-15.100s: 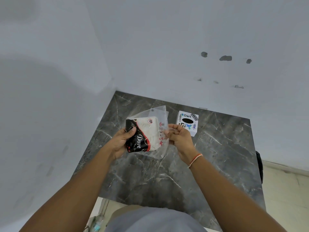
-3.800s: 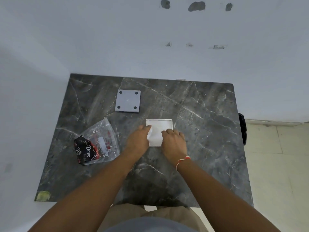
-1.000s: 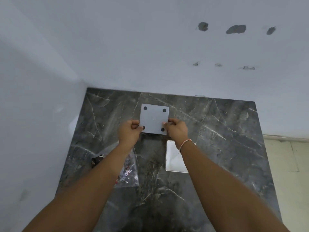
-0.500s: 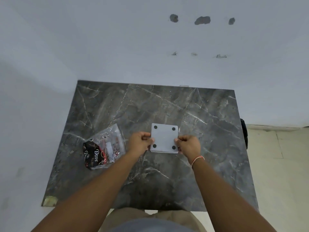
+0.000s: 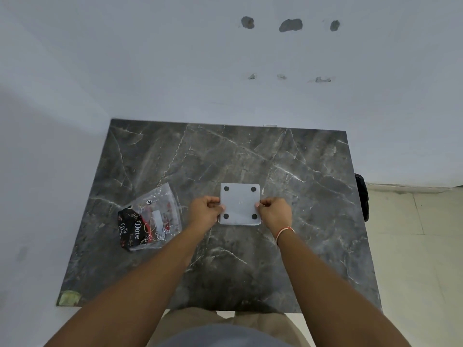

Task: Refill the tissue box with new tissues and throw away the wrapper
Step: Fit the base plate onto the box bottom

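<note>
Both hands, left hand and right hand, pinch the side edges of the grey base plate, now lowered flat over the tissue box mid-tabletop, hiding it. Half a second ago it sat slightly nearer. The empty wrapper hasn't moved, lying near the tabletop's left edge.

box body hidden under grey base panel | fingertips curled out of sight at its side edges | wrapper small print unreadable | black object half behind surface

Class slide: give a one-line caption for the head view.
Both hands, left and right, press the base plate down; the wrapper lies left on the table.
</note>
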